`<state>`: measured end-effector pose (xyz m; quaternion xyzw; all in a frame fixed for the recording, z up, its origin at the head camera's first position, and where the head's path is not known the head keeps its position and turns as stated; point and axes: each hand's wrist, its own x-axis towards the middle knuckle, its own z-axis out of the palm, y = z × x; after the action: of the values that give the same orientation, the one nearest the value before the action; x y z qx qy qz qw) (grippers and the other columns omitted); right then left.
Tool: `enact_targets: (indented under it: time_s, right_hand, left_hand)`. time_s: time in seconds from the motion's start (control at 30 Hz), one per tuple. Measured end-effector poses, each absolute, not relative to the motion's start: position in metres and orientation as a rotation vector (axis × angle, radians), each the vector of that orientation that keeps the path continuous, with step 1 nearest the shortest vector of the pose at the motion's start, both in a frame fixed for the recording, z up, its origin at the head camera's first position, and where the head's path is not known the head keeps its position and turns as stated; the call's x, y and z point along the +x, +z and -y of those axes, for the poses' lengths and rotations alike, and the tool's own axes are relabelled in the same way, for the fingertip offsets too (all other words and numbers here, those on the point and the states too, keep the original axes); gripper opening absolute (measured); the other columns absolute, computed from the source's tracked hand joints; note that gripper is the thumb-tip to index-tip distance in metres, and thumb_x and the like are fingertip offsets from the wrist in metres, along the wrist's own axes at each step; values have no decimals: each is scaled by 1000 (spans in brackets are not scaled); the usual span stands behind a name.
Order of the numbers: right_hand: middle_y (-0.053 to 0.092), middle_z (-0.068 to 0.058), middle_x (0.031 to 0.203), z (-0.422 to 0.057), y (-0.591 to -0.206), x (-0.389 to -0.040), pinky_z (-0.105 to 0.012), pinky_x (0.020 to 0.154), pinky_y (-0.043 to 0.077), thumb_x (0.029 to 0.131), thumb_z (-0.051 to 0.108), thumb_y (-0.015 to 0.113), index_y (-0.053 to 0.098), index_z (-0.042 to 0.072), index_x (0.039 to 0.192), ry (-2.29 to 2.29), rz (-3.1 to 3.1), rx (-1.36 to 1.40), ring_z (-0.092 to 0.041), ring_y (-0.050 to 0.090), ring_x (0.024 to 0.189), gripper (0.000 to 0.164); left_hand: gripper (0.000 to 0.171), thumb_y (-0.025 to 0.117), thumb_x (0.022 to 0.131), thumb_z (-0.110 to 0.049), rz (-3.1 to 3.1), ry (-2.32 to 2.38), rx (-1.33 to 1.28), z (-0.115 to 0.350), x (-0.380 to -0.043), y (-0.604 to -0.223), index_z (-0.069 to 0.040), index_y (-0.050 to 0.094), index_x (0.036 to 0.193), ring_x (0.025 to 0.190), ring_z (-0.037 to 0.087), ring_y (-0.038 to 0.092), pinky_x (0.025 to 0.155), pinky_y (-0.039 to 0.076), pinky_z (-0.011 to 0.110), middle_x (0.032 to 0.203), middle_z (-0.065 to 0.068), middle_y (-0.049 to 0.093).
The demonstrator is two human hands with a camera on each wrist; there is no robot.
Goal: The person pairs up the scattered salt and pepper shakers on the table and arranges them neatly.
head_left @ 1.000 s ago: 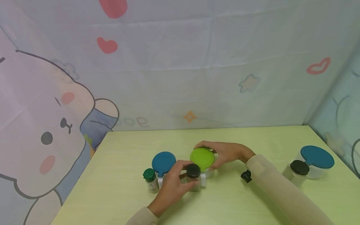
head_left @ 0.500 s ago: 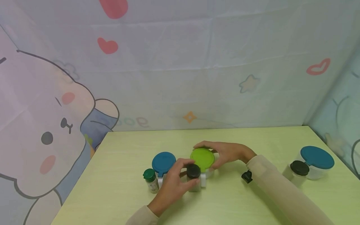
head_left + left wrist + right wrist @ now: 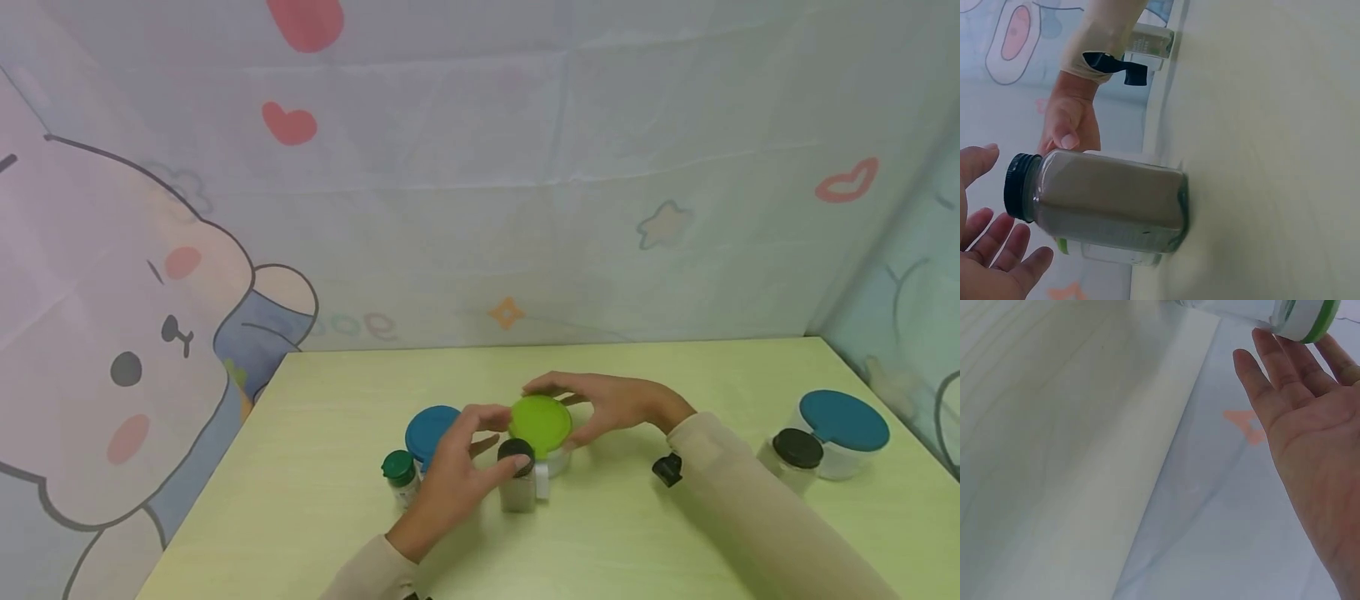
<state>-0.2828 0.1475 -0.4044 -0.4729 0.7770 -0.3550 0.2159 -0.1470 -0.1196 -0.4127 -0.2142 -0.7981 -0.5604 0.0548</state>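
Note:
A clear spice jar (image 3: 517, 495) with a black lid stands upright mid-table, full of greyish powder in the left wrist view. My left hand (image 3: 456, 477) is spread beside its lid; in that wrist view the fingers (image 3: 1013, 247) are apart from the jar. Right behind the jar is a clear container with a green lid (image 3: 540, 423) and a white handle. Around that lid my right hand (image 3: 622, 403) is loosely opened, thumb at the near side and fingers behind. In the right wrist view its straight fingers (image 3: 1285, 372) lie right by the lid's rim.
Left of my left hand are a blue-lidded container (image 3: 429, 429) and a small green-capped shaker (image 3: 400, 469), both partly hidden. At the table's right side stand another black-lidded jar (image 3: 795, 454) and a larger blue-lidded container (image 3: 843, 425). A patterned cloth (image 3: 450, 208) hangs behind the table.
My left hand has let go of the black-lidded jar and moved slightly left, its fingers wider. My right hand has loosened and shifted a little right from the green lid. The containers have stayed put.

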Motion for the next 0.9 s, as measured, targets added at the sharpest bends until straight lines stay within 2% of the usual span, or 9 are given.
enact_targets:
  time_s: [0.13,0.23,0.37,0.47,0.63,0.7,0.9]
  right_hand:
    - [45,13,154,-152,-398,-280,-52,116,38,87,35,82,40,28,154,-996,-2163,-1326,-14,43,143,79]
    - [44,11,155,-155,-393,-279,-53,117,38,87,33,81,39,23,155,-1015,-2163,-1350,-18,43,143,80]
    - [43,8,156,-159,-387,-277,-55,117,37,88,30,81,37,20,156,-1035,-2167,-1391,-24,43,144,81]
    - [43,4,157,-161,-382,-276,-57,116,37,88,27,81,37,18,156,-1047,-2178,-1420,-28,43,144,82]
    - [44,4,157,-165,-375,-272,-55,116,38,88,22,81,36,18,156,-1043,-2209,-1465,-23,44,143,83]
    - [43,4,157,-167,-371,-269,-53,116,38,88,24,82,36,22,157,-1034,-2223,-1469,-19,44,143,83]
    - [42,2,158,-173,-360,-262,-49,117,39,89,33,80,33,30,157,-997,-2274,-1487,-18,43,143,82]
  left_hand:
    - [53,79,91,-29,2399,-1702,-650,122,-150,-408,-24,55,137,124,17,57,105,53,44,134,1,58]
    - [54,79,91,-30,2395,-1690,-653,124,-153,-405,-31,53,138,124,16,56,106,52,40,135,-1,58]
    - [57,78,92,-31,2399,-1677,-663,127,-156,-401,-36,50,142,125,15,55,108,50,36,136,-7,57]
    - [59,77,92,-32,2405,-1664,-667,129,-157,-398,-37,49,143,126,14,54,109,49,37,137,-7,57]
    - [60,77,92,-35,2424,-1635,-663,132,-160,-395,-39,47,145,127,12,54,109,49,36,139,-2,57]
    - [61,77,92,-34,2430,-1631,-669,132,-161,-395,-39,47,145,128,10,53,109,49,35,140,-3,57]
    - [64,79,91,-29,2425,-1628,-701,133,-166,-394,-37,47,146,128,9,53,109,49,34,138,-9,56]
